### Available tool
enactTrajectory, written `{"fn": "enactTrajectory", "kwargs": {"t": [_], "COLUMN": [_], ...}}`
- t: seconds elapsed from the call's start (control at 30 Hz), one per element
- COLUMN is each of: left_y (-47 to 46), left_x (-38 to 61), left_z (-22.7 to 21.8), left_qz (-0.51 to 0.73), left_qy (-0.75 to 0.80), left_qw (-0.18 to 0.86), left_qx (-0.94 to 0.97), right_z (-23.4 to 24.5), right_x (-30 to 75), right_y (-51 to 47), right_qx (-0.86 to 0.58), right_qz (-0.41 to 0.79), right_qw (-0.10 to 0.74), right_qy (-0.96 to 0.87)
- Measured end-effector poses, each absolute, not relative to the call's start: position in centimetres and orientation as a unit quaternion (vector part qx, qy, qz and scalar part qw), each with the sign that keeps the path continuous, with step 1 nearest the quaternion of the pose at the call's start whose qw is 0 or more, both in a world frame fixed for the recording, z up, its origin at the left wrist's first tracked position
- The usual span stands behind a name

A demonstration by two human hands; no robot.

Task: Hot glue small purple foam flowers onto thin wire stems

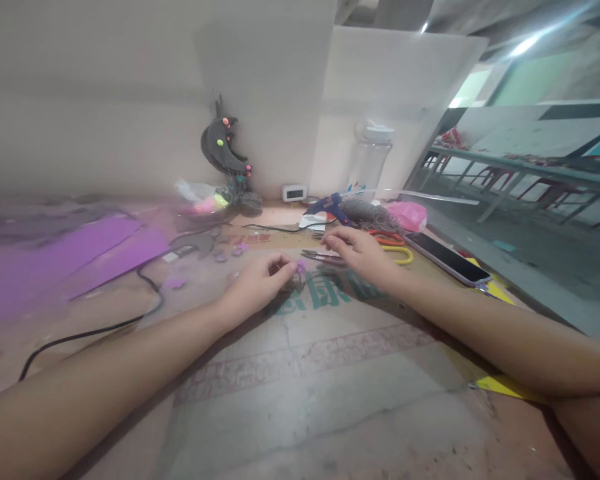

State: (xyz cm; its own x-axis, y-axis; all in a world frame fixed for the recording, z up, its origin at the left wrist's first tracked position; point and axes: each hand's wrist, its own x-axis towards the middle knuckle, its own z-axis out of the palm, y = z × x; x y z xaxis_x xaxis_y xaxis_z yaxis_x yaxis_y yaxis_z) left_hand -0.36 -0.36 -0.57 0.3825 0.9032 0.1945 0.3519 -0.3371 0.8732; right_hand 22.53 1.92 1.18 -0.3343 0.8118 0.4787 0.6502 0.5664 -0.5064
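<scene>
Pinched between the thumb and fingers of my left hand [261, 283] is a small purple cutout [301, 267], held just above the board. My right hand [363, 252] is to the right, its fingers curled with thumb and forefinger close together; what they hold, if anything, I cannot make out. Under that hand metal blades [316, 255] stick out to the left. Yellow-handled scissors [403, 255] and an orange handle [387, 237] lie beside and behind it. More small purple cutouts [241, 248] rest left of centre, near my left hand.
Purple sheets [105, 253] and a black cable [85, 331] lie on the left. A dark crescent ornament [217, 147], a small digital clock [294, 193], a blue glue gun [333, 208], grey yarn [365, 212] and a clear bottle [373, 163] stand behind. A phone [447, 258] lies right.
</scene>
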Motion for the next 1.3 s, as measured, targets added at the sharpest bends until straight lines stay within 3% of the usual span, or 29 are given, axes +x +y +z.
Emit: {"fn": "enactTrajectory", "kwargs": {"t": [0.17,0.27,0.43,0.63,0.83,1.3], "left_y": [0.2,0.4,0.6,1.0,0.8,0.4], "left_x": [-0.4,-0.5,-0.6,-0.7,-0.5,-0.4], "left_z": [-1.0,-1.1,-1.3,-1.9,-1.6,-1.1], "left_qz": [0.376,0.381,0.389,0.413,0.406,0.400], "left_qy": [0.434,0.431,0.427,0.417,0.435,0.424], "left_qw": [0.425,0.429,0.416,0.422,0.444,0.446], "left_qx": [0.699,0.697,0.702,0.692,0.670,0.679], "right_z": [0.5,-0.3,-0.7,-0.2,0.0,-0.1], "right_x": [24.3,24.2,23.8,23.9,23.2,23.2], "right_y": [4.1,4.1,3.9,2.7,1.0,1.3], "right_qx": [-0.457,-0.433,-0.429,-0.404,-0.304,-0.304], "right_qz": [-0.023,-0.079,-0.125,-0.095,-0.180,-0.212], "right_qw": [0.196,0.149,0.187,0.393,0.303,0.289], "right_qy": [-0.867,-0.886,-0.875,-0.820,-0.885,-0.883]}}
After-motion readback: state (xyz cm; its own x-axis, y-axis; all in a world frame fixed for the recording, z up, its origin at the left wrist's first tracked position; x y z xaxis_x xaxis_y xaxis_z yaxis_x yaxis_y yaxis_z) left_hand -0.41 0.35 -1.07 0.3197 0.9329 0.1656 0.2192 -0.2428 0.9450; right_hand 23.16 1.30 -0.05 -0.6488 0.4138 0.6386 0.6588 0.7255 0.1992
